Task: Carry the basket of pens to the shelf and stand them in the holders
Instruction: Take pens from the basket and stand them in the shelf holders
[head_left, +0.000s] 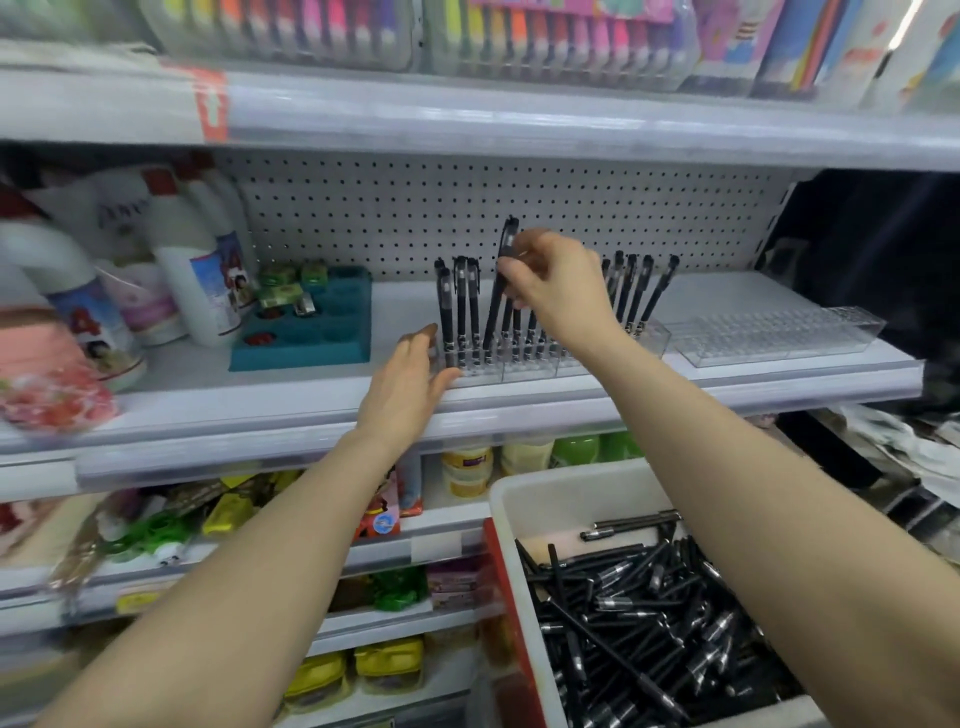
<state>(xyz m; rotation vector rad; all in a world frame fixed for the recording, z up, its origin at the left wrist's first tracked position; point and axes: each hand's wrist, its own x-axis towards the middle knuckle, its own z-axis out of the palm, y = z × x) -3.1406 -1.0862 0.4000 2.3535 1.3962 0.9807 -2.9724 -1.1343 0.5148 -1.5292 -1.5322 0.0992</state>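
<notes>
A clear holder (524, 366) on the middle shelf (291, 400) has several black pens standing in it. My right hand (558, 283) pinches one black pen (500, 291), tilted, its lower end in the holder. With straight fingers my left hand (410, 371) touches the holder's left end. A second clear holder (769, 332), with no pens in it, lies further right on the shelf. The white basket (506, 499) at the lower right holds a heap of black pens (639, 618).
A teal tray (311, 338) with small items and white bottles (192, 270) stand left of the holders. Pegboard backs the shelf. Marker packs fill the shelf above; packets and jars fill the shelves below.
</notes>
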